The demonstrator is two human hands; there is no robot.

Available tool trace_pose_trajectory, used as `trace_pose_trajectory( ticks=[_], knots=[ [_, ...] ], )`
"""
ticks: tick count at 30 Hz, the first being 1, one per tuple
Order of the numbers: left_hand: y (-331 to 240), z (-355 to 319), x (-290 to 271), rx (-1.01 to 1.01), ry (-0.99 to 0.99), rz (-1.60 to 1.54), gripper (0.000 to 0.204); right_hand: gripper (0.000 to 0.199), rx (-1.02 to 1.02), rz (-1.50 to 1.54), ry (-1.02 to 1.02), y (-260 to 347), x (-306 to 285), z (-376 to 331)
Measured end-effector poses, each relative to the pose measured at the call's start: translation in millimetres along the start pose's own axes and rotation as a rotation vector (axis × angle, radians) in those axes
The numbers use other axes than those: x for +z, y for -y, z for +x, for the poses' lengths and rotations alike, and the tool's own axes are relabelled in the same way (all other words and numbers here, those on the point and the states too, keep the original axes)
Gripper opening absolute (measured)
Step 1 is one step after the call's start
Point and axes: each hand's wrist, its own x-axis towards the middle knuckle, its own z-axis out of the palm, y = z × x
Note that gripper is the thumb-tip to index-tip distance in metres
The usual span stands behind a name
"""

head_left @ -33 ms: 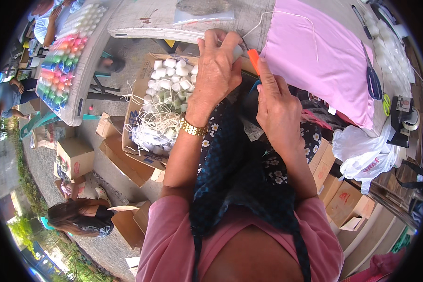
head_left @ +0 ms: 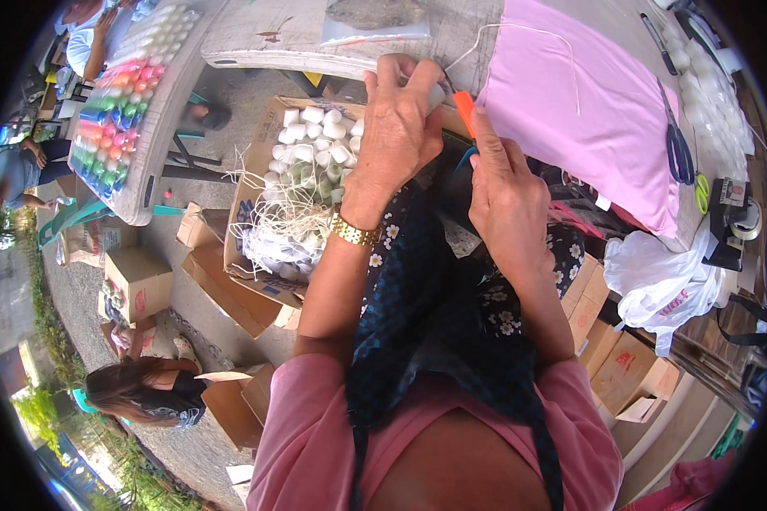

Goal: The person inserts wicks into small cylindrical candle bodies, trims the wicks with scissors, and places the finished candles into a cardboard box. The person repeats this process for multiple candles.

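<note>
Holds w/ L hand (head_left: 398,128), fingers bent, a small pale-grey cylinder (head_left: 435,98), partly hidden, near front edge of a worn greyish tabletop (head_left: 290,21); grips w/ R hand (head_left: 511,187), index extended along it, a bright-orange plastic-handled tool (head_left: 464,111) of unclear kind, top end just beside cylinder. Incl., left of L wrist, an open brown cardboard box (head_left: 262,132) w/ short white cylinders (head_left: 314,134) & tangled off-white string (head_left: 283,220); upper R, a pale-pink cloth (head_left: 562,102) on tabletop.

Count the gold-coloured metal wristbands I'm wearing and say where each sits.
1: the gold-coloured metal wristband crosses the wrist of the left hand. None shows at the wrist of the right hand; both wrists' undersides are hidden.
</note>
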Motion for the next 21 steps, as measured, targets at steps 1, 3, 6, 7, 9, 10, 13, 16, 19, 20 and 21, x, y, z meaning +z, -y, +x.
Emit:
trace_pose_trajectory(
  ticks=[1, 3, 6, 7, 9, 10, 13, 16, 19, 20, 21],
  knots=[
    [-0.5, 0.1, -0.6, 0.015, -0.013, 0.013, 0.038, 0.058, -0.017, 0.014, -0.021, -2.0, 0.2, -2.6],
    [2.6, 2.2, 0.7, 0.054, -0.032, 0.034, 0.038, 0.057, -0.047, 0.03, -0.076, -6.5, 4.5, -7.1],
    [3.5, 3.0, -0.2, 0.061, -0.032, 0.05, 0.039, 0.056, -0.066, 0.029, -0.132, -9.6, 9.4, -12.8],
    [3.6, 2.7, -0.6, 0.068, -0.035, 0.057, 0.04, 0.056, -0.05, 0.039, -0.112, -7.7, 9.9, -8.9],
    [3.4, 2.6, 1.2, 0.062, -0.034, 0.036, 0.041, 0.056, -0.006, 0.047, -0.069, -4.0, 7.4, -0.3],
    [3.3, 2.5, 2.4, 0.06, -0.033, 0.025, 0.041, 0.056, 0.011, 0.039, -0.062, -3.7, 8.1, 0.2],
    [3.8, 2.2, 1.5, 0.024, -0.031, -0.022, 0.041, 0.055, 0.009, 0.027, -0.076, -2.2, 8.4, -0.6],
    [7.3, 1.2, 1.7, 0.021, -0.043, -0.036, 0.041, 0.053, -0.029, 0.036, -0.129, -5.9, 4.7, -12.3],
    [11.8, -2.8, 5.4, -0.015, -0.089, -0.112, 0.042, 0.047, -0.016, 0.094, -0.171, -11.8, -8.3, -17.9],
    [16.6, -7.0, 6.8, -0.012, -0.104, -0.17, 0.047, 0.045, -0.001, 0.145, -0.204, -14.7, -18.7, -13.5],
    [17.0, -10.9, 6.9, -0.037, -0.117, -0.235, 0.049, 0.044, 0.017, 0.199, -0.239, -19.0, -28.9, -8.4]
  ],
)
